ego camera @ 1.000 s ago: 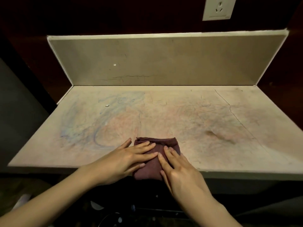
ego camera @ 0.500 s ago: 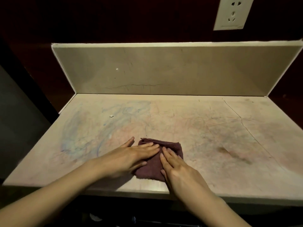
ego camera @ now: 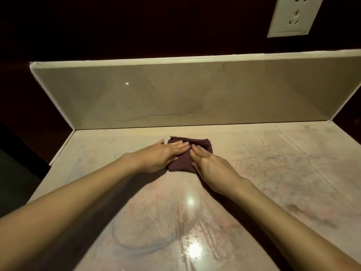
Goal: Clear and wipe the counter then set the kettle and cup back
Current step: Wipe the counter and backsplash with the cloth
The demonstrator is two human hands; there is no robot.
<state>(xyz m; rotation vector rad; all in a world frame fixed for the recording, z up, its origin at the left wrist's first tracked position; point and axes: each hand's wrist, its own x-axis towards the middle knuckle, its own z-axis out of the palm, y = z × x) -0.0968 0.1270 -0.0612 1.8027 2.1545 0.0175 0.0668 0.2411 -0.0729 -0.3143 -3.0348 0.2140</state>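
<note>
Now we press both flat, straight-fingered hands, left hand (ego camera: 162, 153) and right hand (ego camera: 210, 165), side by side onto the folded maroon cloth (ego camera: 188, 153), which lies near the back edge of the counter (ego camera: 273, 173), its long axis running front-to-back.

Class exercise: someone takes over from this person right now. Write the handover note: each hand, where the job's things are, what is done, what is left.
Left hand: flat, fingers straight, pressing on the cloth.
Right hand: the same, flat on the cloth beside the left.
The folded dark cloth lies on the counter near the backsplash.
Done: the counter holds no kettle or cup; a wet sheen shows on the near part.
Left: faint coloured smears and a dark smudge on the right remain, so finish wiping, then bring back the kettle and cup, neither in view.
</note>
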